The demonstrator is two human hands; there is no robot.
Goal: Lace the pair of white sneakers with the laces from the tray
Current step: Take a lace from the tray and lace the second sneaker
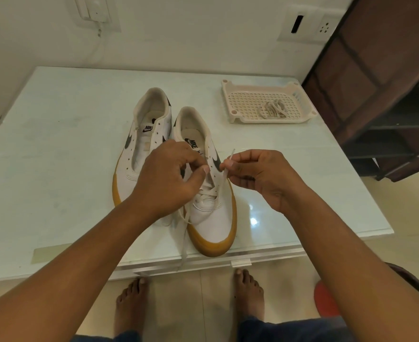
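A pair of white sneakers with tan soles is set side by side near the middle of the pale table (55,149), toes pointed toward the person. The far sneaker (147,134) on the left is seen with bare eyelets. The near sneaker (213,218) on the right is placed with its toe close to the table's front edge, and 1 lace (211,191) is threaded and crossed through its lowest eyelets. The right hand (260,176) is held just beside that sneaker's right side, with the upper end of this lace pinched between thumb and forefinger and the other fingers curled in; the stiff tip is seen sticking up above the fingers. The left hand (169,176) is curled over the sneaker's eyelet rows, thumb and forefinger brought close together, but whether the lace or the sneaker's edge is gripped between them cannot be told. The other end of the lace is trailed loosely past the toe and over the table's front edge. A cream plastic tray (230,99) with a perforated floor is set at the table's far right corner, well apart from the sneakers, and a second lace (272,109) is bundled inside it toward its right side. 2 bare feet are seen on the tiled floor below the table's front edge. A dark shelf unit (381,95) is stood to the right of the table, and wall sockets are mounted on the white wall behind.
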